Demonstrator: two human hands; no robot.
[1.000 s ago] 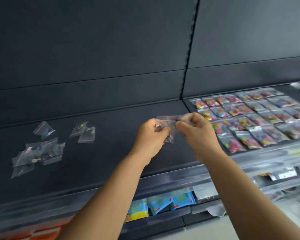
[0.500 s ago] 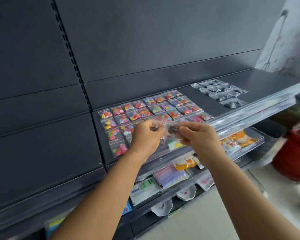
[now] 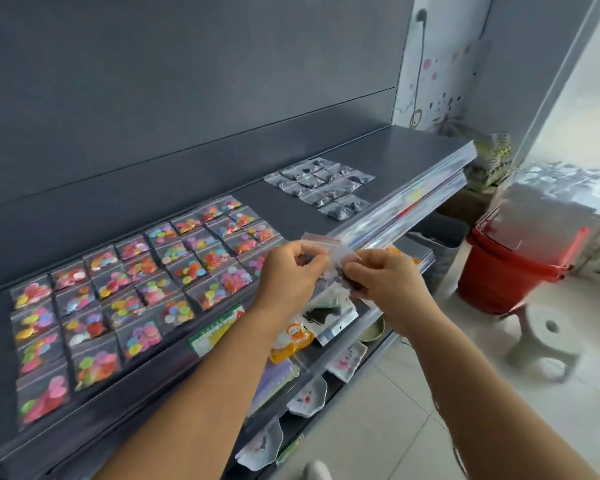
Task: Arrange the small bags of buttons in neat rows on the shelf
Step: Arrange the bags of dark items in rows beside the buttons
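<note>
Clear bag [image 3: 321,241] of dark buttons: pinched between left hand [image 3: 291,275] and right hand [image 3: 383,282], above shelf [image 3: 395,147] front edge. Colourful button bags [image 3: 142,285] in rows; dark button bags [image 3: 321,187] grouped further right.

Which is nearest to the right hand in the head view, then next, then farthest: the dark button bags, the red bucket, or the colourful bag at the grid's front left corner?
From the right hand:
1. Dark button bags, on the shelf beyond the hand.
2. Red bucket, on the floor to the right.
3. Front-left colourful bag, far left by the shelf's front edge.
</note>
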